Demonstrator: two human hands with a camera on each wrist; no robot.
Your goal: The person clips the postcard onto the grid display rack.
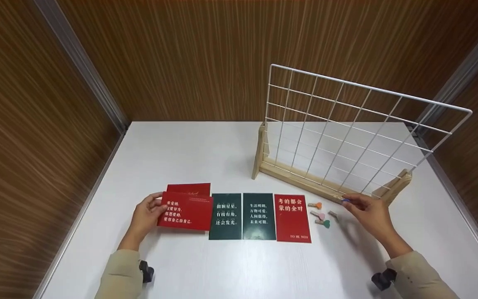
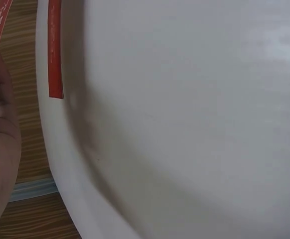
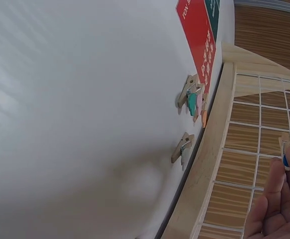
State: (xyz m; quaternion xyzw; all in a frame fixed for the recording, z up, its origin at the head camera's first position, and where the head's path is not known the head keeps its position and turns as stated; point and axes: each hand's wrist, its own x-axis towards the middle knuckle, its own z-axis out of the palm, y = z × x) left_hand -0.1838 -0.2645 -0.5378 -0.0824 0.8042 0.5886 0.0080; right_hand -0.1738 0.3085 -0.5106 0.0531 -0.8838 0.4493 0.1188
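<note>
At the left of the white table [image 1: 181,153], the left hand [image 1: 144,214] pinches a red card [image 1: 189,212], partly hiding another red card [image 1: 189,188]. Then come two green cards [image 1: 225,228], a third red card [image 1: 291,222], four small clips [image 1: 323,223]; near the wire rack [image 1: 291,173], the right hand [image 1: 367,212] pinches, it seems, a blue clip [image 3: 285,158].

Left sleeve [image 1: 118,272], lower left of the frame: khaki-beige, plain cloth, long, lightly creased near its end. Right sleeve [image 1: 423,278], lower right: matching cloth and colour, a few small dark specks. Left wrist device [image 1: 146,272]: black, compact, knobbly, at the sleeve's inner edge. Right wrist device [image 1: 384,279]: likewise black; finer details too small to make out from where I stand. Left hand [image 1: 147,214], right hand [image 1: 369,216]: both bare.
</note>
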